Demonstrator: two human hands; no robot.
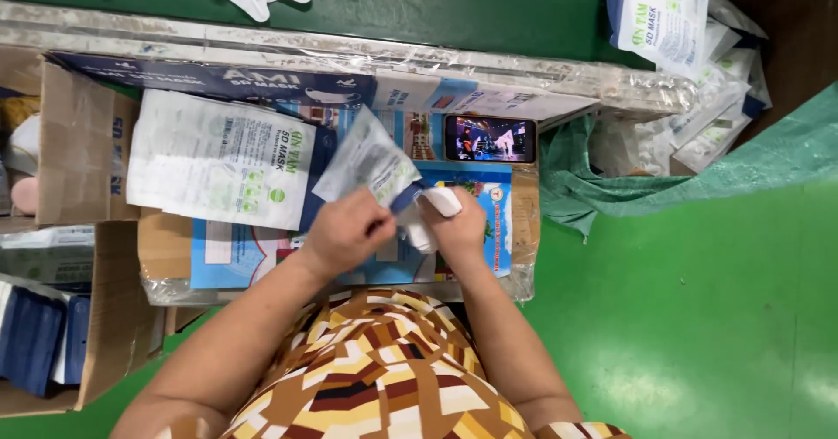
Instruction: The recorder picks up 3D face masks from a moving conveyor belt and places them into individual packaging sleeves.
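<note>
Sitting across the middle of the frame is a big cardboard box [83, 142], lying flat so it is working like a table. A stack of white packets [218, 155] is waiting on it at the left, within easy reach. Just above the hands, a phone [489, 138] is playing. At the center, the left hand [345, 229] is pinching a clear pouch [367, 160] and holding it up, while the right hand [454, 221] is gripping its lower end, fingers closed tight.

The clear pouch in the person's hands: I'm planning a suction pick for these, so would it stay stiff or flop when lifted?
The clear pouch likely flops: its free end bends upward beyond the left hand. It looks light, since pinching fingers of the right hand carry it. The glossy film may be slippery.
</note>
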